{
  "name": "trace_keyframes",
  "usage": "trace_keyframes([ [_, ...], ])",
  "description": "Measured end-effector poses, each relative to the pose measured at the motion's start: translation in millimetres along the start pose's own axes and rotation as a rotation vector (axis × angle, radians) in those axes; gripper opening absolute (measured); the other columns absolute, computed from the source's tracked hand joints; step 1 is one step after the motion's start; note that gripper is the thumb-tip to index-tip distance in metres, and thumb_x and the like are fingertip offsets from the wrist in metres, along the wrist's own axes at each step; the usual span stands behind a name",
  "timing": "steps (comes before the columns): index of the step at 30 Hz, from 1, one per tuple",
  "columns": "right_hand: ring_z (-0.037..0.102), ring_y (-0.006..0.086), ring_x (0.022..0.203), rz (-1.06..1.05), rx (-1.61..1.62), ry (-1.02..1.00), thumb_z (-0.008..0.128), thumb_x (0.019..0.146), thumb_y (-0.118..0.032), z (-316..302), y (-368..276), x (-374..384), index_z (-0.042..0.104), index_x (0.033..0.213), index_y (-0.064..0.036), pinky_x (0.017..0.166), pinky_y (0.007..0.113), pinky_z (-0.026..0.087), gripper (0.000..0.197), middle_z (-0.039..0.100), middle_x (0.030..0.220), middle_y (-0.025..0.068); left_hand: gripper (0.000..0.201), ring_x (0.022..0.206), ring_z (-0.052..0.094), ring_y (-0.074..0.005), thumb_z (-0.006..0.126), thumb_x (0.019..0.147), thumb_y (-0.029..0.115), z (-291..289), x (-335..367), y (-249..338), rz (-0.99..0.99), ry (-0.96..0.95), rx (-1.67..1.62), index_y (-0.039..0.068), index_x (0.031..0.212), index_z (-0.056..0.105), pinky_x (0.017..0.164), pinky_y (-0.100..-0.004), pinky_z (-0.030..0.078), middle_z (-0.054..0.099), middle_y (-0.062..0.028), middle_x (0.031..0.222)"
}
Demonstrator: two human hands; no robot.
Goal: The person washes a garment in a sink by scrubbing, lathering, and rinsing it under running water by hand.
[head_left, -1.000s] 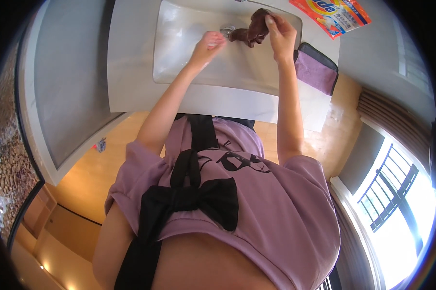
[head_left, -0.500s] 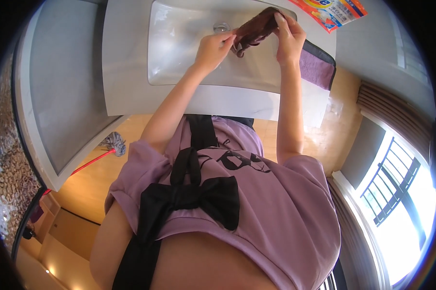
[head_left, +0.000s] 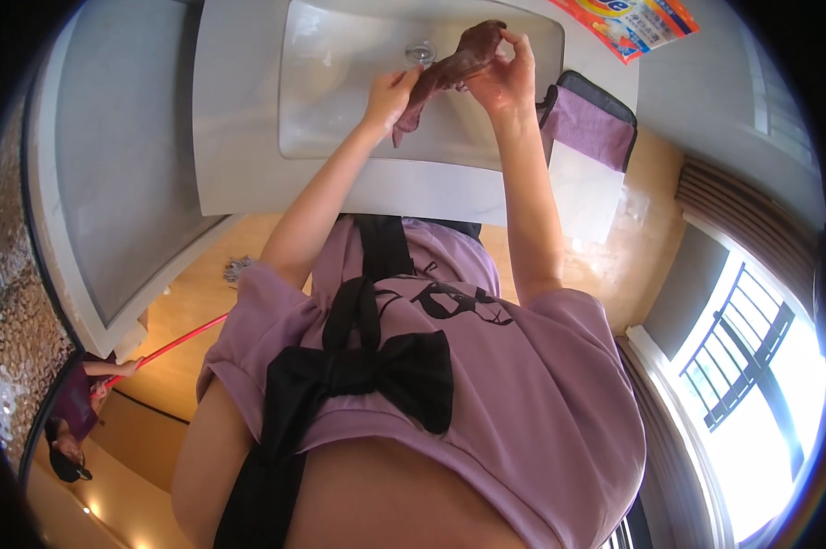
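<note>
A wet dark brown sock (head_left: 445,73) hangs stretched out at a slant above the white sink basin (head_left: 317,119). My left hand (head_left: 391,99) is closed on its lower part, and a narrow end dangles below the fingers. At the sock's upper right end, my right hand (head_left: 509,84) pinches it with thumb and fingers, palm turned partly up. The metal drain (head_left: 420,52) shows just behind the sock.
A folded purple cloth with black edging (head_left: 591,123) lies on the counter (head_left: 239,137) right of the basin. An orange-and-blue packet (head_left: 628,26) lies at the far right. Another person (head_left: 74,412) holds a red-handled mop (head_left: 179,343) at lower left.
The sock has gone from bunched to stretched out lengthwise. My right hand has moved left and turned; my left hand has come slightly nearer. The co-worker with the mop has come into view.
</note>
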State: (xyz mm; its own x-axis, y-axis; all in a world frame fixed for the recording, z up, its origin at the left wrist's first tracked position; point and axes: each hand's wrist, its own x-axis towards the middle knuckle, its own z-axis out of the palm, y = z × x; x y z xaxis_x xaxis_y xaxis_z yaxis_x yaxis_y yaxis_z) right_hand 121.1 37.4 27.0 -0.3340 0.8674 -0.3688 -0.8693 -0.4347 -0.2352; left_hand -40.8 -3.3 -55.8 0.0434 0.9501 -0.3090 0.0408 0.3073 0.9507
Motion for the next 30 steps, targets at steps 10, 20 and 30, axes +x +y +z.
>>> trace_keyframes([
  [10,0.052,0.0157,0.082,-0.460,-0.377,0.393,0.060,0.077,-0.016,-2.7,5.0,4.6,0.054,0.090,-0.0032,0.074,0.028,0.043,0.019,0.055,0.089,0.0055,0.028,0.076,0.055,-0.0227,0.045,0.085,0.022,-40.5,0.9,-71.5,-0.681,-0.595,-1.385,-0.002,0.098,0.050,0.066,-0.0329,0.048,0.057,-0.0129,0.093],
  [20,0.044,0.0261,0.039,-1.207,-1.960,-0.247,0.057,0.072,-0.019,1.3,75.9,-28.2,0.053,0.053,-0.0061,0.035,0.031,0.036,0.023,0.048,0.048,0.0101,0.022,0.067,0.055,-0.0197,0.047,0.081,0.025,15.6,-23.6,43.0,-0.409,-0.196,-0.872,0.004,0.077,0.052,0.055,-0.0301,0.045,0.054,-0.0080,0.064],
  [30,0.041,0.0243,0.034,-1.098,-1.774,-0.003,0.058,0.067,-0.012,6.1,75.9,-16.6,0.045,0.044,-0.0055,0.039,0.033,0.037,0.027,0.042,0.039,0.0076,0.026,0.064,0.054,-0.0144,0.044,0.085,0.026,19.2,-44.1,88.7,-0.558,-0.102,-1.052,0.004,0.099,0.049,0.055,-0.0289,0.046,0.054,-0.0038,0.083],
])
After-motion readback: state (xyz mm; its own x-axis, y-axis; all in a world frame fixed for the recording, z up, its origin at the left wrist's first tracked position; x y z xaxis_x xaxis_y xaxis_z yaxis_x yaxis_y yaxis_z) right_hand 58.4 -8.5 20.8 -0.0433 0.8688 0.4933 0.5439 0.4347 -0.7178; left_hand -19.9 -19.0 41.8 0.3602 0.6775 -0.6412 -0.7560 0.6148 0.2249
